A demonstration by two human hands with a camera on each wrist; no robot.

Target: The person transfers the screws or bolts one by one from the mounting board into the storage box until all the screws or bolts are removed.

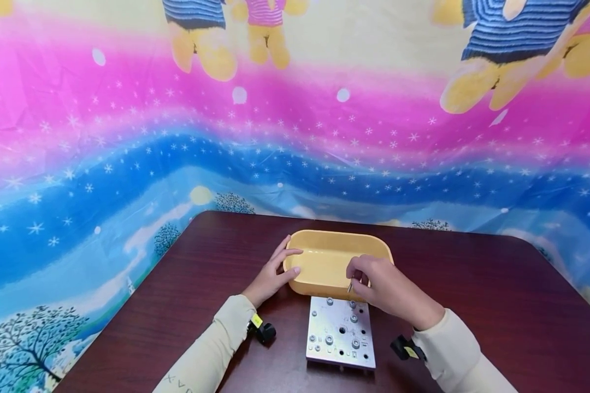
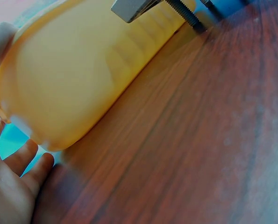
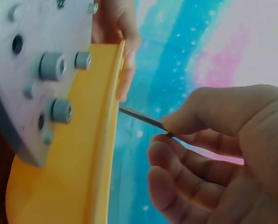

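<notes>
A yellow plastic box point(image 1: 324, 234) with rounded corners stands on the table. My left hand point(image 1: 271, 275) holds its left end, thumb and a finger over the rim. Other fingers of this hand point(image 2: 17, 172) lie against the outside in the left wrist view. My right hand point(image 1: 385, 284) is over the box's front right side, pinching a thin metal rod point(image 3: 141, 117) between thumb and fingers. The rod points away from the fingertips, and its other end is hidden in the hand. Just in front of the box sits a metal plate point(image 1: 324, 355) with several socket head bolts.
The plate is raised on bolt shanks point(image 2: 185, 14) that stick out below it. Dark reddish wood makes up the tabletop point(image 1: 152, 327). Behind it hangs a printed cloth point(image 1: 295, 142). Each wrist carries a small black camera point(image 1: 264, 332).
</notes>
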